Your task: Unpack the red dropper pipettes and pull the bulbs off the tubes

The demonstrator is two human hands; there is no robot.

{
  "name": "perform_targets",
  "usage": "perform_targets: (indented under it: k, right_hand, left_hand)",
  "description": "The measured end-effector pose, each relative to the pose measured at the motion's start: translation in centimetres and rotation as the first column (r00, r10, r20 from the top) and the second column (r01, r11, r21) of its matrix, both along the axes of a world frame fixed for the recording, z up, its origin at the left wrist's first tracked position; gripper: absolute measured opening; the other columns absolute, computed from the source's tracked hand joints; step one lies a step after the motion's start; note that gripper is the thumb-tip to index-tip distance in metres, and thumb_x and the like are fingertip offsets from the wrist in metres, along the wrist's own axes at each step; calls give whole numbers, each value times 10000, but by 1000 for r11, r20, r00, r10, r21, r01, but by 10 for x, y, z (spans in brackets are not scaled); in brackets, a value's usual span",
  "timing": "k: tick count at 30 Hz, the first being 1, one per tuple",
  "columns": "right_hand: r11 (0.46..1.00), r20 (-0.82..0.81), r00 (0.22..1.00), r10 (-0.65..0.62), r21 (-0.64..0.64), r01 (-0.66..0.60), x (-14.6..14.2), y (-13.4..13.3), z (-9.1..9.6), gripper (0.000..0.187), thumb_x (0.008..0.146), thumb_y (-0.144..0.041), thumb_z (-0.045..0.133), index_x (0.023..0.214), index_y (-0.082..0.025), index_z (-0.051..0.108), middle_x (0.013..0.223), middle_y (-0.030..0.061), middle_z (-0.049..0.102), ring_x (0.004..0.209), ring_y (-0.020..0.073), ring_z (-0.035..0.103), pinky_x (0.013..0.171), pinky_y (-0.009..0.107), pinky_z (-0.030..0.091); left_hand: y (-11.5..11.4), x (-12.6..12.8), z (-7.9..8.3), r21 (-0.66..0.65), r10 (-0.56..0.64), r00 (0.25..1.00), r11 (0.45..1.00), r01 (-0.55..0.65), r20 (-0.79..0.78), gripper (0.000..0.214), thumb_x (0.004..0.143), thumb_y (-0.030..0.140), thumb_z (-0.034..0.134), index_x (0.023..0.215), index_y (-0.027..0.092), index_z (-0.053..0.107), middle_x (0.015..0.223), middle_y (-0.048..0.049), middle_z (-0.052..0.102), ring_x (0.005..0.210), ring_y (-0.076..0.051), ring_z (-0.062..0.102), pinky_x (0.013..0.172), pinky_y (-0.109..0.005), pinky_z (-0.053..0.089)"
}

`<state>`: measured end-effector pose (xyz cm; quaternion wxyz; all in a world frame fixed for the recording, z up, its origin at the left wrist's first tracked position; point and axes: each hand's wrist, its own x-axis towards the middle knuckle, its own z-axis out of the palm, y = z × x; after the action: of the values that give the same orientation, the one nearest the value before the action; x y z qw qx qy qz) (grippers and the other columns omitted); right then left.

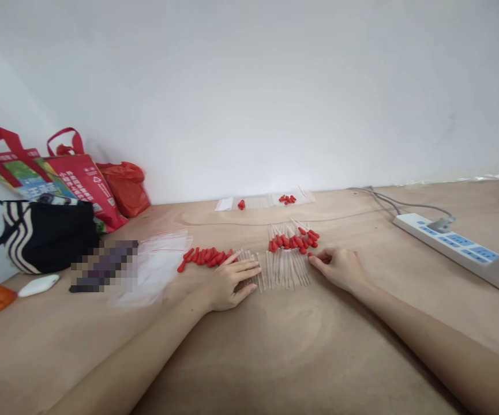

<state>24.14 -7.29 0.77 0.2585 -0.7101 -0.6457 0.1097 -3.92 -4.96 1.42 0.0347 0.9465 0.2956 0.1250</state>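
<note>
My left hand [232,279] lies flat on the wooden table [275,351], fingers stretched out over the left end of a row of clear thin tubes [286,270]. Just left of it lies a line of loose red rubber caps [203,256]. My right hand [340,267] rests at the right end of the tubes with its fingers curled, and a small red cap [310,255] shows at its fingertips. Beyond the hands, several tubes with red caps fitted [295,239] lie in a fan.
Small clear bags [158,262] lie left of the caps. Two filled bags [270,201] sit near the wall. A white power strip [461,251] with cable is at the right. Red shopping bags [76,176], a striped bag [37,233] and a white object [38,285] stand at the left.
</note>
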Motion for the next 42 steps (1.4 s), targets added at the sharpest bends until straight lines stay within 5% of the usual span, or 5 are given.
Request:
perform_targets:
  k: [8, 20, 29, 36, 42]
  right_hand:
    - [997, 44, 999, 7, 71, -10, -1, -1, -4, 273, 742, -463, 478, 707, -249, 645, 677, -7, 660, 695, 186, 591, 720, 343, 300]
    - [980, 18, 997, -77, 187, 72, 5, 3, -2, 338, 807, -452, 400, 678, -241, 631, 601, -20, 627, 611, 163, 558, 660, 301, 258]
    - [951, -50, 998, -35, 305, 48, 9, 7, -8, 311, 799, -432, 429, 672, -225, 623, 581, -16, 613, 575, 151, 550, 648, 301, 297]
    - [722, 97, 976, 197, 659, -211, 4, 5, -10, 341, 784, -391, 492, 1025, -164, 577, 934, 100, 607, 836, 189, 548, 715, 314, 393]
    - [574, 455, 822, 344, 591, -567, -20, -13, -8, 345, 785, -405, 533, 1076, -222, 560, 980, 46, 624, 938, 189, 513, 901, 410, 266]
  left_hand:
    - [-1, -9, 5, 102, -83, 991, 992, 72, 109, 278, 811, 257, 469, 1067, 199, 561, 1105, -63, 607, 1069, -191, 527, 996, -443, 308]
    - [40, 70, 12, 173, 348, 927, 914, -368, 138, 326, 717, 499, 535, 661, 179, 519, 733, -30, 593, 748, -205, 544, 706, -355, 390]
    - [40, 74, 12, 231, 430, 880, 852, -470, 204, 169, 749, 262, 496, 606, 172, 488, 675, -20, 587, 698, -184, 537, 673, -326, 344]
    - [-3, 26, 4, 441, 130, 931, 852, -281, 342, 110, 775, 238, 489, 713, 170, 549, 706, -35, 596, 704, -173, 527, 674, -315, 356]
    - [-24, 18, -3, 532, -31, 943, 831, -160, 332, 87, 767, 210, 501, 696, 180, 541, 664, -22, 589, 642, -144, 509, 677, -310, 378]
